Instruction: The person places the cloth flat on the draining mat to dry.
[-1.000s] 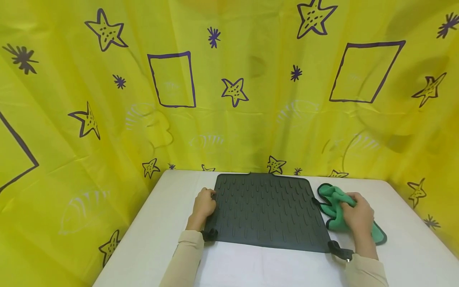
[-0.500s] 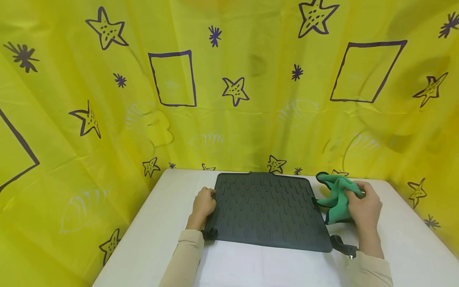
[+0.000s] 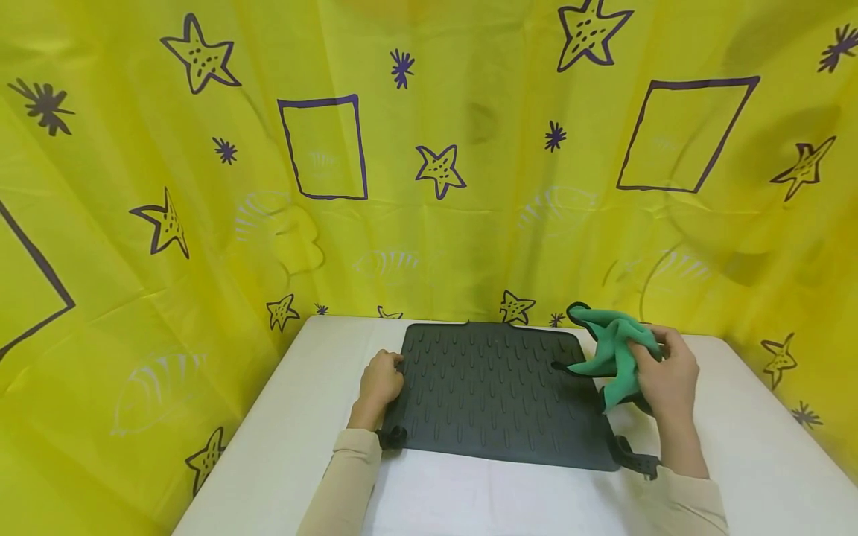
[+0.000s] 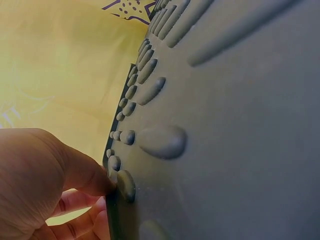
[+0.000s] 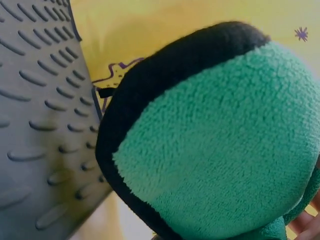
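Observation:
A dark grey ridged mat (image 3: 496,394) lies at the middle of the table. My left hand (image 3: 382,383) pinches its left edge; in the left wrist view the thumb (image 4: 87,175) presses the top face and the fingers show beyond the rim. To the right, my right hand (image 3: 672,376) grips a bunched green microfibre cloth (image 3: 620,339) with black edging, held up beside the mat. One black-edged corner of the cloth overlaps the mat's right part. In the right wrist view the cloth (image 5: 220,140) fills most of the picture and hides nearly all of the hand.
A white-covered table (image 3: 429,495) carries the mat and narrows toward the back. Yellow curtains (image 3: 429,223) with star and square drawings stand close behind the table and along both sides. Black wrist straps (image 3: 392,438) show at the sleeves.
My right hand has raised the cloth from the table and brought it left, so its corner now reaches over the mat. The left hand and the mat stay put.

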A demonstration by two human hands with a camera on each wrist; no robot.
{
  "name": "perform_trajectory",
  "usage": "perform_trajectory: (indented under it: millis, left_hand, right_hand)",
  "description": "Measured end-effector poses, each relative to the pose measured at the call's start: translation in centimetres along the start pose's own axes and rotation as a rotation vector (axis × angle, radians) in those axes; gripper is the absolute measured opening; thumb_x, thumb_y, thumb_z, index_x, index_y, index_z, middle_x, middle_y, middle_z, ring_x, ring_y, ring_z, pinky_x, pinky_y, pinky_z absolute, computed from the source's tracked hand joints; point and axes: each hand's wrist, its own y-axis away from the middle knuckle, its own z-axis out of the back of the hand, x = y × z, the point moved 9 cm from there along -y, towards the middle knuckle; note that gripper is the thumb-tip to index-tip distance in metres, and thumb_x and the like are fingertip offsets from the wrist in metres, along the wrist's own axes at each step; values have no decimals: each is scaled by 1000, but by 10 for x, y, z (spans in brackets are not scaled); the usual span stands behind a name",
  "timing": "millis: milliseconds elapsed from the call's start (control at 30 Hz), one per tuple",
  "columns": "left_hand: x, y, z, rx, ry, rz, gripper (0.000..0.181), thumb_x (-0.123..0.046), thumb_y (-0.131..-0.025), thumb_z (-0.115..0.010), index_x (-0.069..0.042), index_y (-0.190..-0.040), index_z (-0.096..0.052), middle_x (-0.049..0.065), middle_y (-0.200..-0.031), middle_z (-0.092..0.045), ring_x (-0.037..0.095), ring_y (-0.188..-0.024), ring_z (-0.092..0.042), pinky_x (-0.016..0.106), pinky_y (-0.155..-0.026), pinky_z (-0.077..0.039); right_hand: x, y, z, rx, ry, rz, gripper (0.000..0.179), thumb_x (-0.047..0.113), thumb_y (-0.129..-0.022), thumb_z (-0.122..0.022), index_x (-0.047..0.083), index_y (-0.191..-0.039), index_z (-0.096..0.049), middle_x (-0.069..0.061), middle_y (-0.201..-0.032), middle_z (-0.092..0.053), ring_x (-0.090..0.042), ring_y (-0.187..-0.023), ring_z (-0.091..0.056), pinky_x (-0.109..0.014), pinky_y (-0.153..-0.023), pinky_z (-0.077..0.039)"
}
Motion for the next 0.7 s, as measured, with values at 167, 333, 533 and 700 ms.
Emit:
perform_trajectory:
  millis: [167, 333, 533, 700]
  left_hand:
    - [0, 1, 0, 5, -1, 4, 35, 2, -88, -58, -1, -120, -73, 18, -111, -67, 39, -104, -68, 52, -89, -56]
    - [-1, 1, 0, 3, -3, 3, 35, 2, -88, -59, -1, -119, -73, 18, -110, -67, 39, -103, -68, 52, -88, -56]
    - [1, 0, -2, 12, -2, 14, 35, 1, -88, -60, -1, -120, -73, 18, -112, -67, 38, -104, -68, 51, -89, -56]
    - [1, 0, -2, 16, -1, 12, 35, 1, -88, -60, 0, -120, -73, 18, -112, -66, 38, -103, -68, 51, -89, -56]
  right_hand:
    - [7, 4, -9, 14, -22, 20, 29, 20, -96, -70, 5, -121, -67, 28, -96, -56, 7, -87, -49, -21, -80, -39]
    - [15, 7, -18, 27, -59, 61, 23, 16, -95, -71, 11, -117, -70, 8, -111, -66, 9, -88, -53, -10, -77, -43]
    - [22, 11, -28, 63, -110, 101, 27, 12, -94, -71, 2, -119, -67, 23, -101, -59, 9, -87, -55, -6, -73, -44]
    - [28, 17, -38, 97, -114, 110, 28, 15, -95, -71, 2, -119, -66, 26, -97, -57, 10, -88, -56, -7, -73, -45]
